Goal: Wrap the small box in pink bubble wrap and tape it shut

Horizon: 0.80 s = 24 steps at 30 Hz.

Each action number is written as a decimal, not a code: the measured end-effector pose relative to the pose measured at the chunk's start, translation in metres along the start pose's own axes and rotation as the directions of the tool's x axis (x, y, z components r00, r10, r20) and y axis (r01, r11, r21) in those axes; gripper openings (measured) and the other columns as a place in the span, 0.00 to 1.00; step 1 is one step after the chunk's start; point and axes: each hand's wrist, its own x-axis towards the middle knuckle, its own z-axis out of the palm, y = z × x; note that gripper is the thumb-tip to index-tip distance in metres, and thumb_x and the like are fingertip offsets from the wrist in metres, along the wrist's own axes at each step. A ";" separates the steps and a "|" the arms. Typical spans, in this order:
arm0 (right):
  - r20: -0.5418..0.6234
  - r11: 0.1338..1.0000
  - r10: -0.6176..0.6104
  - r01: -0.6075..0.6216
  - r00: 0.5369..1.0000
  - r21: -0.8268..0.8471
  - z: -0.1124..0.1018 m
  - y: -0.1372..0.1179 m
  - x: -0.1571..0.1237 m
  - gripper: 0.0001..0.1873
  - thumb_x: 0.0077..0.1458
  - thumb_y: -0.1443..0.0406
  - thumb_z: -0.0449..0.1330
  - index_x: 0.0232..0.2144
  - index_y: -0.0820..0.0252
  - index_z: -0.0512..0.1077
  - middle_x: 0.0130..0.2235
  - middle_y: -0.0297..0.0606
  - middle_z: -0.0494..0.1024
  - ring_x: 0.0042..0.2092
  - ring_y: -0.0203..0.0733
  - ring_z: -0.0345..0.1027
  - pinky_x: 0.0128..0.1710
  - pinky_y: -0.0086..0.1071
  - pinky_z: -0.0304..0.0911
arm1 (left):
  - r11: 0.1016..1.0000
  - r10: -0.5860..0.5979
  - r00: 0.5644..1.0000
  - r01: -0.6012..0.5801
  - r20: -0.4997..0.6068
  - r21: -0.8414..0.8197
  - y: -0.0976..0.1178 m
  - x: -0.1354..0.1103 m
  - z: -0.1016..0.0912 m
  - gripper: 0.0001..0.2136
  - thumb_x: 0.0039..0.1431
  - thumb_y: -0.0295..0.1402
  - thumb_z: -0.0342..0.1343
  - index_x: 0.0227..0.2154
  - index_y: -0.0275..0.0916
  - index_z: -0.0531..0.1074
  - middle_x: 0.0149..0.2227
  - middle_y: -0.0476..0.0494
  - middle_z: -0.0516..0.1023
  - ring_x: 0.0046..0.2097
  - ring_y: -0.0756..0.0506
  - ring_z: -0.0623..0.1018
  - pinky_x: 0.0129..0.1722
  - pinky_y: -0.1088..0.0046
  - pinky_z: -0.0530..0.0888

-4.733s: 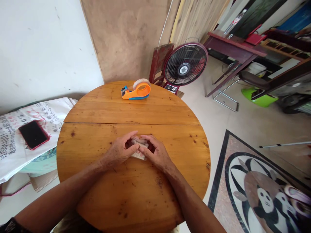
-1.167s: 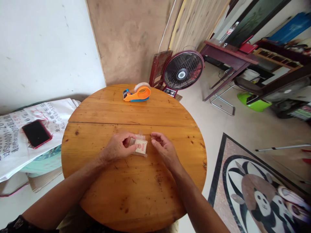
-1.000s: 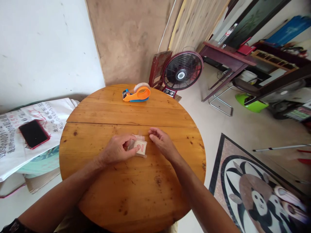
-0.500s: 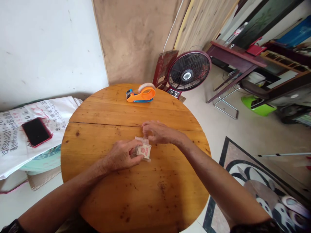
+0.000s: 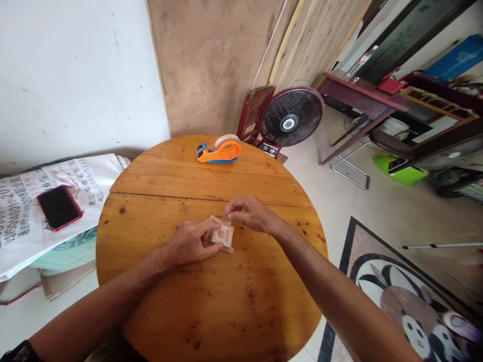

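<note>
A small clear plastic packet (image 5: 223, 235) with a pale card and red print inside lies on the round wooden table (image 5: 211, 281). My left hand (image 5: 188, 245) is closed on the packet's left side, thumb pressed on its face. My right hand (image 5: 247, 212) reaches in from the right and pinches the packet's far top edge between thumb and fingers. An orange and blue tape dispenser (image 5: 219, 149) with a roll of clear tape stands at the table's far edge, well beyond both hands.
A dark phone in a red case (image 5: 59, 206) lies on a printed white sack (image 5: 41, 201) left of the table. A floor fan (image 5: 291, 117) and a dark red chair (image 5: 254, 110) stand behind it. A panda rug (image 5: 407, 301) covers the floor at right.
My right hand let go of the packet, drew away to the right, then came back over the top and pinched its far edge. My left hand has kept hold of it throughout.
</note>
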 end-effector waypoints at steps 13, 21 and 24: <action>-0.055 0.669 -0.485 0.330 0.873 -0.666 0.040 -0.029 -0.047 0.13 0.53 0.76 0.53 0.33 0.59 0.74 0.34 0.41 0.78 0.36 0.43 0.67 0.45 0.42 0.58 | 0.999 -0.015 1.000 0.015 -0.006 -0.037 -0.004 0.000 0.009 0.04 0.52 0.32 0.58 0.26 0.39 0.69 0.22 0.54 0.65 0.24 0.53 0.62 0.26 0.77 0.60; -0.182 0.610 -0.426 0.133 0.886 -0.781 0.082 -0.029 -0.081 0.26 0.53 0.75 0.49 0.55 0.77 0.67 0.56 0.59 0.70 0.60 0.59 0.59 0.59 0.51 0.54 | 0.978 -0.151 0.984 0.164 0.099 -0.130 -0.004 0.002 0.002 0.16 0.53 0.40 0.60 0.43 0.40 0.70 0.22 0.56 0.68 0.24 0.52 0.66 0.26 0.76 0.63; -0.314 0.700 -0.413 0.078 0.855 -0.710 0.087 -0.023 -0.087 0.24 0.56 0.74 0.51 0.56 0.69 0.66 0.57 0.53 0.71 0.61 0.56 0.59 0.59 0.49 0.55 | 0.969 -0.159 0.977 0.183 0.144 -0.168 -0.004 0.004 -0.002 0.16 0.53 0.41 0.61 0.43 0.41 0.70 0.22 0.57 0.67 0.24 0.52 0.65 0.26 0.76 0.63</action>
